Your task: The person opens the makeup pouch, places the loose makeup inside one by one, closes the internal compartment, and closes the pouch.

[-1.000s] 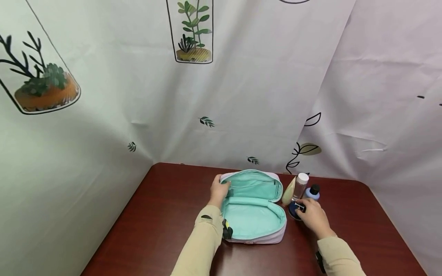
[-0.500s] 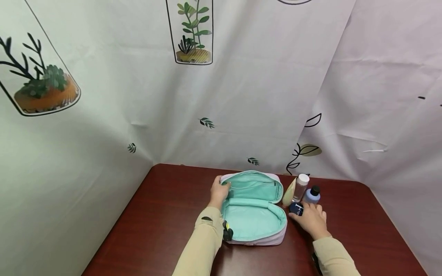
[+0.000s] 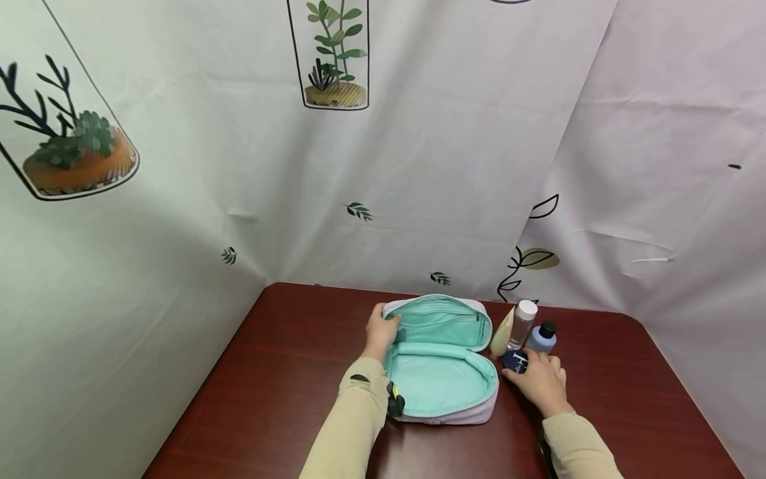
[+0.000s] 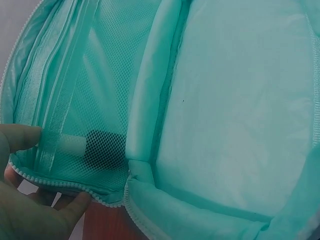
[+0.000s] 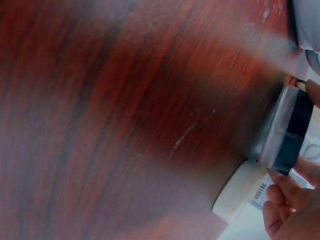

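L hand pinching open bag, R hand curled round dk-lidded jar

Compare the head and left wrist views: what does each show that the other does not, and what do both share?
Only the head view: the right hand gripping the dark jar, near the tube, clear bottle and blue bottle.
Only the left wrist view: a pale and black item behind mesh.
Both: the left hand holding the open bag by its edge, and the table.
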The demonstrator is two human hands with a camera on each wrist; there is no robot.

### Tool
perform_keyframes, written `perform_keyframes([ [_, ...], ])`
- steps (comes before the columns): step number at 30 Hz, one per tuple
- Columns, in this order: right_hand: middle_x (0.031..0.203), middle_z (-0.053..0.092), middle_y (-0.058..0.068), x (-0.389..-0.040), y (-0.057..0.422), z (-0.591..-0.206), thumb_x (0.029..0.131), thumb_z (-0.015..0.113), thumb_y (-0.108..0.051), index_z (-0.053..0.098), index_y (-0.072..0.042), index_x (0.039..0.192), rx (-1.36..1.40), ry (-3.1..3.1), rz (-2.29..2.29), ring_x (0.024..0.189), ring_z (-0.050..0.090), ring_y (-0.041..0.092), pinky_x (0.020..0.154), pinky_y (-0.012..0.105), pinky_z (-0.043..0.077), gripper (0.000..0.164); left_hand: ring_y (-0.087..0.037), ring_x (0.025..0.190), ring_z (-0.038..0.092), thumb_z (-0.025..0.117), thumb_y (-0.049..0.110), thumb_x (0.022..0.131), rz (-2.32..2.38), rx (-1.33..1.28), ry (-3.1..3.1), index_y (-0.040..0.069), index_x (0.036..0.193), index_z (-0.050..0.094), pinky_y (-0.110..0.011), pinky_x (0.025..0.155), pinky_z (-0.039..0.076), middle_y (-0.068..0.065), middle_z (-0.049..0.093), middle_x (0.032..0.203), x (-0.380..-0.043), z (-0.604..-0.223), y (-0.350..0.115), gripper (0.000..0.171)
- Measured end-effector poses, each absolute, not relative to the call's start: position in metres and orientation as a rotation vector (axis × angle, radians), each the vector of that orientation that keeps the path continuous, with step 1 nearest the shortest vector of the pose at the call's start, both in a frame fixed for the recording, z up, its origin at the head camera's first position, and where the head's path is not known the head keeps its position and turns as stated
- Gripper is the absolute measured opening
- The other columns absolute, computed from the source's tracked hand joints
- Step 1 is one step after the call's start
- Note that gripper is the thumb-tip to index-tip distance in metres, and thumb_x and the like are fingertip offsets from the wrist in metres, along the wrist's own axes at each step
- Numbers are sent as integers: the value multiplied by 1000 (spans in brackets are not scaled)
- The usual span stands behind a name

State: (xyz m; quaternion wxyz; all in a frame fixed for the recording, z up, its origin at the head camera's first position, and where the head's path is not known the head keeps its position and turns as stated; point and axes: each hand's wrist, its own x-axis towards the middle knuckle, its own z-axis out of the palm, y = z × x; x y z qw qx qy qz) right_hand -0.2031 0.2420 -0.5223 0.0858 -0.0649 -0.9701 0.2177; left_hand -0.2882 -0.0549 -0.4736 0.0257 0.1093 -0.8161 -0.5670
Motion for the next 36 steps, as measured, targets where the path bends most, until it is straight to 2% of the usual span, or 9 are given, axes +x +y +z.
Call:
perform_keyframes([
  [7, 109, 35, 34, -202, 239, -510, 76, 69, -35, 40, 10, 126, -324, -2867, 820, 94, 46, 51, 80, 58, 37, 74, -31, 99, 52, 59, 12, 90, -1752, 312, -2527, 8, 120, 53, -46, 76, 44, -16, 56, 119, -286, -474, -56, 31],
  [14, 115, 29, 28, -201, 235, -497, 79, 66, -40, 34, 1, 133, -432, -2697, 1012, 86, 52, 44, 74, 52, 43, 75, -30, 97, 51, 58, 13, 90, -1762, 305, -2528, 8, 120, 53, -45, 76, 44, -15, 56, 118, -285, -473, -57, 31],
  [18, 123, 23, 26, -203, 232, -492, 82, 66, -39, 32, 0, 136, -422, -2586, 1140, 96, 48, 42, 80, 51, 42, 75, -30, 97, 51, 58, 13, 90, -1766, 304, -2526, 8, 120, 53, -45, 76, 44, -15, 56, 118, -284, -472, -57, 30],
  [21, 125, 19, 24, -205, 229, -488, 81, 69, -30, 33, 1, 136, -382, -2457, 1256, 106, 40, 40, 86, 50, 38, 73, -31, 99, 51, 58, 12, 90, -1755, 299, -2531, 8, 119, 53, -45, 77, 44, -15, 56, 117, -284, -473, -57, 30],
  [23, 124, 19, 22, -207, 227, -484, 80, 72, -23, 36, 0, 135, -354, -2363, 1310, 110, 35, 38, 87, 44, 36, 69, -31, 100, 51, 58, 12, 90, -1747, 295, -2536, 8, 120, 53, -46, 78, 44, -15, 56, 118, -284, -474, -57, 30],
  [26, 123, 21, 18, -209, 224, -477, 79, 73, -14, 41, -2, 133, -323, -2230, 1371, 111, 32, 31, 85, 28, 33, 64, -32, 102, 50, 58, 12, 90, -1745, 296, -2542, 8, 121, 53, -47, 79, 43, -15, 55, 118, -284, -474, -58, 31],
  [30, 121, 22, 7, -210, 219, -465, 83, 68, -9, 41, -4, 135, -289, -2095, 1509, 106, 34, 18, 75, 9, 35, 59, -32, 102, 49, 58, 13, 90, -1745, 291, -2538, 8, 121, 53, -47, 80, 43, -15, 55, 118, -285, -476, -58, 31],
  [32, 120, 21, 2, -211, 217, -460, 86, 64, -8, 40, -4, 137, -270, -2062, 1570, 104, 34, 13, 70, 7, 38, 56, -33, 103, 49, 58, 12, 90, -1742, 283, -2534, 8, 120, 53, -48, 80, 42, -16, 56, 118, -285, -476, -58, 31],
  [36, 124, 23, 8, -212, 212, -451, 88, 61, -7, 39, -3, 137, -225, -2088, 1554, 107, 34, 19, 81, 16, 34, 54, -33, 103, 49, 58, 12, 90, -1738, 263, -2531, 7, 121, 53, -48, 80, 42, -16, 56, 118, -285, -478, -59, 31],
])
